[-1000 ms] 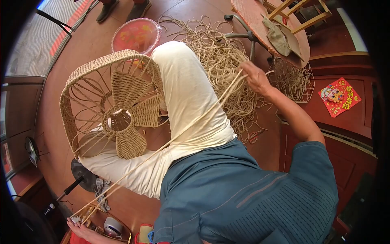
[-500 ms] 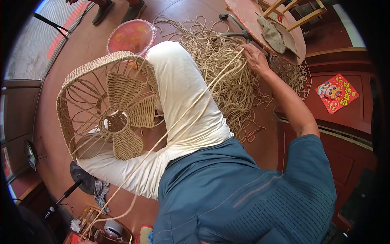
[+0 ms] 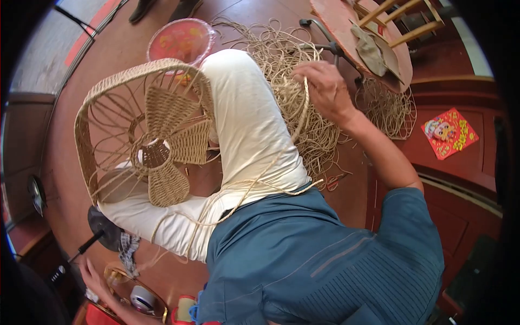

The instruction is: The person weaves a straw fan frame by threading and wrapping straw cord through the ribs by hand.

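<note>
My right hand (image 3: 325, 92), at the upper right, is closed on a length of pale twisted cord (image 3: 305, 105) that hangs down from its fingers. Loose strands of the same cord lie across the white trousers (image 3: 246, 119) and my lap. Down at the lower left, my left hand (image 3: 93, 279) has its fingers stretched out, with nothing visible in them; a blurred strand is to its right. The partly woven basket-like frame (image 3: 169, 187) rests on my legs, with a round hole at its centre, several woven panels and bare cords between them.
A big tangle of cord (image 3: 319, 135) covers the floor beyond my knee, with scissors (image 3: 333, 183) near it. Around stand a pink basin (image 3: 181, 42), a round table (image 3: 398, 59), a red cabinet (image 3: 455, 200) and a tray of items (image 3: 162, 310). Another person's shoes (image 3: 187, 10) show above.
The cord stretched between my hands has gone slack and dropped over my lap. My right hand has moved closer to my knee; my left hand has come back into view without the cord.
</note>
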The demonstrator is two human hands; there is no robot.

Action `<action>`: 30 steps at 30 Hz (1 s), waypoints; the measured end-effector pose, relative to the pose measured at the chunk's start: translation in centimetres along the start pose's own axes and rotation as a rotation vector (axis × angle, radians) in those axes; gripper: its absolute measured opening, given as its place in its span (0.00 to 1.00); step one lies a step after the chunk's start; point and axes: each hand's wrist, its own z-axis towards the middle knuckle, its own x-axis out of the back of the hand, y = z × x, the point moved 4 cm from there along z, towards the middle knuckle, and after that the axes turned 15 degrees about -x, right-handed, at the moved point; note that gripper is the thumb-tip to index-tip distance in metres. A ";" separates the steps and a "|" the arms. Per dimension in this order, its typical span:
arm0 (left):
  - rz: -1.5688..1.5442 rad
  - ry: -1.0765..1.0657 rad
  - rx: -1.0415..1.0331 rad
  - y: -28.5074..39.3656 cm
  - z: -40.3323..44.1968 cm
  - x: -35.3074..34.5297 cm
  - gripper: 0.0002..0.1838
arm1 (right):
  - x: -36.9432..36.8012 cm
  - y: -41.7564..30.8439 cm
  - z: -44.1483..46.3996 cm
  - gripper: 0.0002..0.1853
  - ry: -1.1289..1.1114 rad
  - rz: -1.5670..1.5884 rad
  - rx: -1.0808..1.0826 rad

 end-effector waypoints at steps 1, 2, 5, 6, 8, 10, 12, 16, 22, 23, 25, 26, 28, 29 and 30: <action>-0.051 0.143 -0.068 10.4 2.7 -2.9 0.21 | 0.0 -2.3 0.0 0.12 -0.023 0.076 0.053; -0.433 0.137 -0.092 20.1 3.8 -5.4 0.20 | -0.2 -4.4 -0.3 0.13 -0.084 0.187 0.052; -0.846 -0.220 -0.416 38.7 3.7 -11.3 0.25 | 0.1 -9.3 -1.0 0.15 -0.204 0.338 0.117; -1.023 -0.394 -0.512 43.4 3.4 -13.2 0.33 | 0.4 -10.5 -1.3 0.16 -0.205 0.271 0.186; -1.404 -0.708 -0.422 49.3 0.7 -17.7 0.42 | 1.2 -12.6 -1.9 0.18 -0.174 0.184 0.264; -1.485 -1.080 -0.346 52.8 -1.2 -19.5 0.45 | 1.9 -14.0 -2.0 0.18 -0.109 0.144 0.301; -1.613 -1.035 -0.292 54.0 -2.3 -20.4 0.32 | 1.5 -13.5 -2.2 0.21 -0.110 0.153 0.280; -1.607 -1.126 -0.114 51.1 -0.8 -19.3 0.18 | 0.4 -11.0 -2.2 0.19 -0.148 0.186 0.215; -1.407 -0.211 -0.076 35.6 4.8 -12.9 0.15 | -3.8 -0.6 -2.2 0.07 -0.205 0.256 -0.026; -1.347 -0.046 0.034 32.2 4.9 -11.5 0.13 | -4.4 1.0 -2.5 0.08 -0.238 0.299 -0.114; -1.290 0.162 0.099 26.9 5.2 -8.5 0.12 | -5.4 3.4 -3.2 0.11 -0.307 0.393 -0.289; -1.262 0.139 0.131 25.1 4.6 -7.8 0.13 | -5.1 3.4 -3.2 0.12 -0.317 0.400 -0.337; -1.190 0.112 0.187 22.3 3.5 -6.1 0.13 | -3.9 1.9 -2.9 0.13 -0.335 0.434 -0.419; -1.098 0.099 0.223 21.4 2.8 -5.9 0.14 | -3.8 0.8 -2.7 0.10 -0.278 0.422 -0.362; -0.979 0.061 0.172 20.9 2.4 -5.8 0.15 | -3.5 -1.4 -2.2 0.09 -0.248 0.401 -0.275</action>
